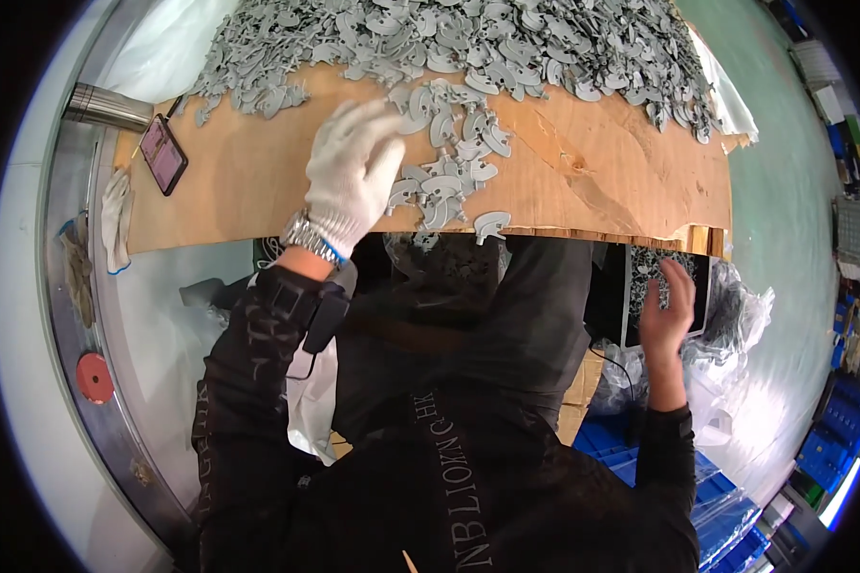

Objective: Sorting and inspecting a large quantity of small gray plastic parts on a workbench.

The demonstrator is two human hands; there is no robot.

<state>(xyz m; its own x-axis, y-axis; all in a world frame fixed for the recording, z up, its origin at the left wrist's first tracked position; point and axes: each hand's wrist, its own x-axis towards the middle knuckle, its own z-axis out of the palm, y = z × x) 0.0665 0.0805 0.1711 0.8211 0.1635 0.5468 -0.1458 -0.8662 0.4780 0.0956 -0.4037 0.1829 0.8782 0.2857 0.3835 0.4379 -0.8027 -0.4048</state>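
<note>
My left hand [352,177], in a white knit glove with a metal watch at the wrist, is over the wooden tabletop. Its fingers are stretched out and a little blurred, the thumb apart, and I see nothing in it. Beside its fingertips lies a loose group of flat, curved grey parts [444,181], spreading toward the table's near edge. One grey part [492,225] sits right at that edge. My bare right hand [669,310] is below the table edge on the right, fingers extended and holding nothing visible. Near it is a dark box [631,315] with small grey pieces in it.
A large heap of grey parts [468,43] covers the far side of the wooden table [602,181]. At the left lie a phone [164,155], a metal cylinder [110,105] and a spare glove [116,220]. Clear plastic bags [736,315] and blue crates [717,497] stand at the right.
</note>
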